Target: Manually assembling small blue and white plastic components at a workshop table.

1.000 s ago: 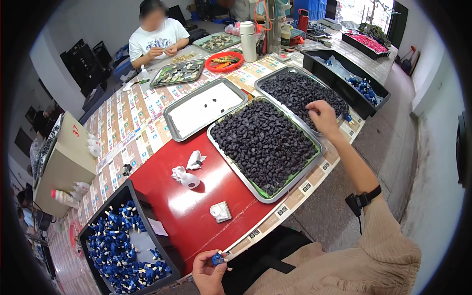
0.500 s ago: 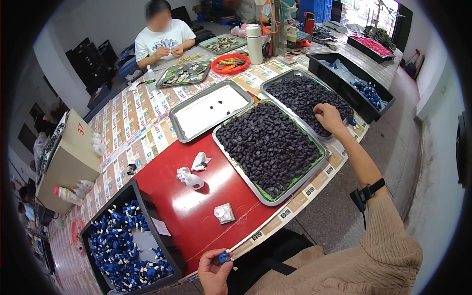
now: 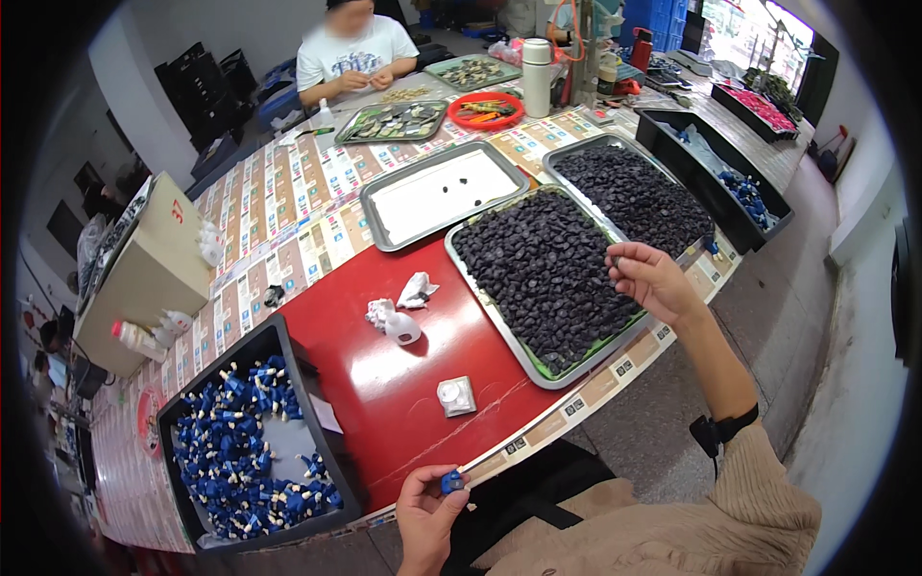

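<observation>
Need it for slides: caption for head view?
Left hand holds small blue piece; right hand near tray of dark pieces.

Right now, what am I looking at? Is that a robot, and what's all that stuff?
No robot here: these are a person's own two bare hands. A wide camera on their head looks down, so straight edges bend. The left hand holds a small blue piece. The right hand is near the edge of a tray of dark pieces; I can't tell whether its fingertips hold anything. A white bottle is on the red tabletop, and a black bin holds more blue pieces.
</observation>
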### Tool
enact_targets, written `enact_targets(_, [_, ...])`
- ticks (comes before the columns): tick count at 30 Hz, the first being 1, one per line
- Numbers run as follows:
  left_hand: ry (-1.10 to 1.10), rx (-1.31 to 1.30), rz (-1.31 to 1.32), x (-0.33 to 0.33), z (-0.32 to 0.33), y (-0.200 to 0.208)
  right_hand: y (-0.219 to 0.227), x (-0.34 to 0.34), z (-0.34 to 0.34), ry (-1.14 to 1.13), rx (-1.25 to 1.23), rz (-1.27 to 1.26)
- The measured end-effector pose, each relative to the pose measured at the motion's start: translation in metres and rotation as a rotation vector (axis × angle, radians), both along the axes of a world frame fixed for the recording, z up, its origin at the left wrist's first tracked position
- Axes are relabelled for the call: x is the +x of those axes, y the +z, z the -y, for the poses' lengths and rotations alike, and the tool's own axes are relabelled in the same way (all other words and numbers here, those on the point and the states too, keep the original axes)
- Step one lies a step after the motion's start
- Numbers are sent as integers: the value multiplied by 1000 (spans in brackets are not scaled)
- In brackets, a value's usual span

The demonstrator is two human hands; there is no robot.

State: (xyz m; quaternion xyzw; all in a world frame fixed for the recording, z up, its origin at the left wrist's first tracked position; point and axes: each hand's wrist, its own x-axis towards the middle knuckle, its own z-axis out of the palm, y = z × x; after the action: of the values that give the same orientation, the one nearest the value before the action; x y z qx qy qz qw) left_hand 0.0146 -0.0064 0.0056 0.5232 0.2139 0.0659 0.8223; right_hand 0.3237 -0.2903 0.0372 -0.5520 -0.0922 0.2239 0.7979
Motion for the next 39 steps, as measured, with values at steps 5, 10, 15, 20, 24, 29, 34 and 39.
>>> enact_targets(5, [35, -45, 56, -1, 1, -3, -6, -33, -34, 146, 73, -184])
enact_targets(10, [36, -40, 65, -3, -1, -4, -19, -61, -70, 297, 47, -231])
enact_targets(15, [25, -42, 97, -4, -5, -6, -11, -82, -100, 330, -260, 1])
enact_targets(20, [7, -100, 91, -5, -7, -9, -8, -96, -122, 362, -346, 58])
enact_targets(24, [19, -97, 88, -6, -8, -7, -8, -101, -141, 423, -367, 103])
enact_targets(29, [8, -106, 106, -10, -10, -10, 1, -97, -162, 421, -490, 201])
enact_targets(34, [22, -120, 119, -15, -12, -12, 7, -91, -174, 481, -560, 210])
enact_targets(39, [28, -134, 124, -17, -13, -13, 12, -90, -180, 496, -674, 233])
